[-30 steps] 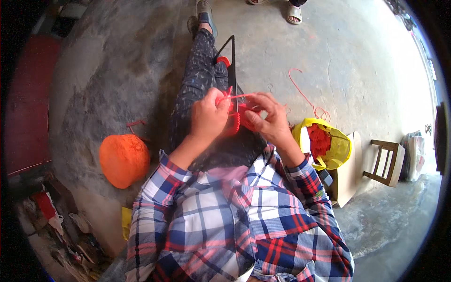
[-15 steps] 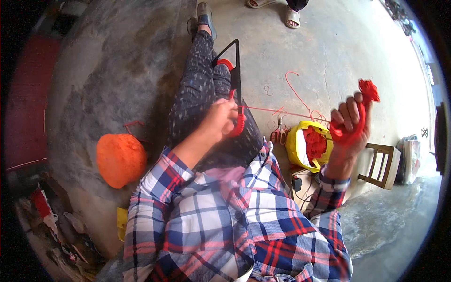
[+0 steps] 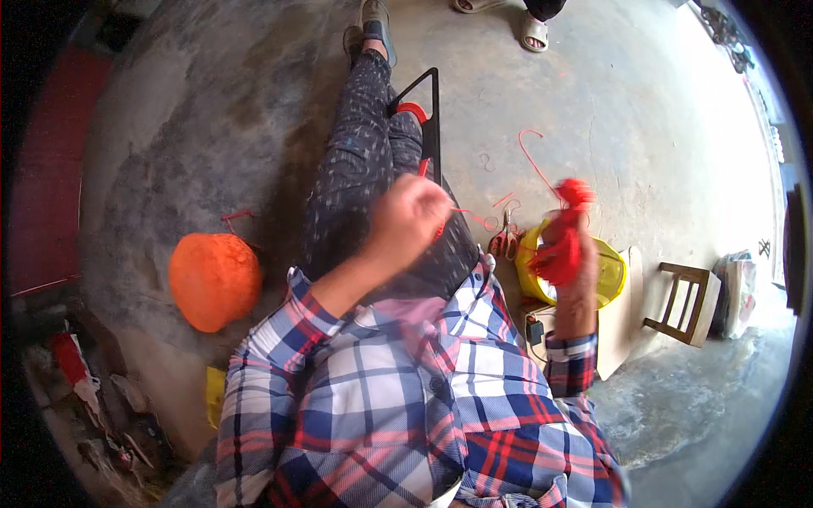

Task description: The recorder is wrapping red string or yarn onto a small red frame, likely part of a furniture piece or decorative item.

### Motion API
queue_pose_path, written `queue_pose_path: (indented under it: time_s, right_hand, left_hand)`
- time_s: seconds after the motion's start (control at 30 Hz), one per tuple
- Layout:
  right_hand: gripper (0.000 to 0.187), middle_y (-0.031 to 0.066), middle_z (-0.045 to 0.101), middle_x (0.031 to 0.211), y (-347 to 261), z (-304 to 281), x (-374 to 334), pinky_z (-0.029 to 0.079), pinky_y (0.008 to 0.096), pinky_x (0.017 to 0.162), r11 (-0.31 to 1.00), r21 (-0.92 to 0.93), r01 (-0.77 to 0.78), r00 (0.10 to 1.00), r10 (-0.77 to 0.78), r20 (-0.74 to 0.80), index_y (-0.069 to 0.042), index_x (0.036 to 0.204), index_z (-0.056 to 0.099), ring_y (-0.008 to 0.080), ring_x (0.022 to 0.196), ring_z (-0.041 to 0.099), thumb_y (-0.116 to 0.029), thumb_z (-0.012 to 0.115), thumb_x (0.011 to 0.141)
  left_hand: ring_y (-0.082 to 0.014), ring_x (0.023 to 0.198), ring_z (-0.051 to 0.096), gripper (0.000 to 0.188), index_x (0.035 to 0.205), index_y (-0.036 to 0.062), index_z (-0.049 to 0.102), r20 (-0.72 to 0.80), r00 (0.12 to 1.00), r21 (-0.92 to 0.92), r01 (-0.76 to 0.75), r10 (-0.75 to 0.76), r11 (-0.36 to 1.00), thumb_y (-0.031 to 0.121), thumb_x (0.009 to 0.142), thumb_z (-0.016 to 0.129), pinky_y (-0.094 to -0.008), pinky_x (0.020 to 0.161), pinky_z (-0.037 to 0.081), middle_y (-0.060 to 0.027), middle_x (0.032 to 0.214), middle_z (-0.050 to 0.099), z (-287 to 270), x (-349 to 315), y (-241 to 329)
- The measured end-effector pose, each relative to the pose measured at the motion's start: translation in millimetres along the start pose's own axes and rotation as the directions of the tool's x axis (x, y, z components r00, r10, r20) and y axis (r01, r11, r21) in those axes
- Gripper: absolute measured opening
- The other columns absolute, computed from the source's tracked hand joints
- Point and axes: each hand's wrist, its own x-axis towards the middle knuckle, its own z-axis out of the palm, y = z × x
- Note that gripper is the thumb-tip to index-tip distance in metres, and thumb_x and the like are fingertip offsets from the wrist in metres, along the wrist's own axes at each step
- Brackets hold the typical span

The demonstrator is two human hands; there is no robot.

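A black angular frame [image 3: 434,127] lies along my legs, with red wrapping on parts of it. In front of its lower part is my left hand [image 3: 411,212], blurred, its fingers curled; what they hold is hidden. From beside that hand a thin red cord [image 3: 470,214] runs right, toward my other hand. My right hand [image 3: 566,233], smeared by motion, is closed round a bundle of red cord [image 3: 559,261]. It hovers over a yellow container [image 3: 611,273], hiding much of its inside.
Red-handled scissors [image 3: 506,241] and cord scraps lie left of the yellow container. A wooden stool [image 3: 690,305] stands at the right, with a plastic-wrapped stack [image 3: 738,292] behind. An orange rounded object [image 3: 214,282] sits at the left. Another person's sandalled foot [image 3: 535,34] is ahead.
My right hand has swung left and lower with the red bundle, from beyond the yellow container to over it. My left hand has shifted slightly right across the frame. The cord now hangs slacker.
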Motion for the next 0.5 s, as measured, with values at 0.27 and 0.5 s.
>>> queue_pose_path:
  time_s: [0.27, 0.5]
  right_hand:
    - [0.068, 0.0044, 0.064, 0.088, 60, 48, 18, 0.047, 0.0241, 0.063, 0.927, -0.314, -0.205, 0.835, 0.333, 0.438, -0.001, 0.115, 0.059, 0.0130, 0.073, 0.060, -0.062, 0.055, 0.085]
    - [0.031, 0.0045, 0.062, 0.081, 55, 25, 89, 0.042, 0.0261, 0.060, 0.731, -0.616, 0.294, 0.907, -0.009, 0.422, -0.001, 0.104, 0.066, 0.0140, 0.068, 0.053, -0.025, 0.067, 0.084]
  left_hand:
    - [-0.0188, 0.096, 0.062, 0.027, 0.115, 0.0073, 0.058, 0.208, 0.969, -0.744, 0.243, -0.130, 0.622, 0.005, 0.089, 0.061, -0.0312, 0.088, 0.049, -0.0073, 0.107, 0.063, -7, -5, 35]
    - [-0.0274, 0.096, 0.059, 0.029, 0.093, 0.0058, 0.069, 0.311, 0.904, 0.582, -0.426, 0.295, 0.693, -0.010, 0.071, 0.059, -0.0377, 0.083, 0.048, -0.0093, 0.090, 0.059, -52, 32, -10]
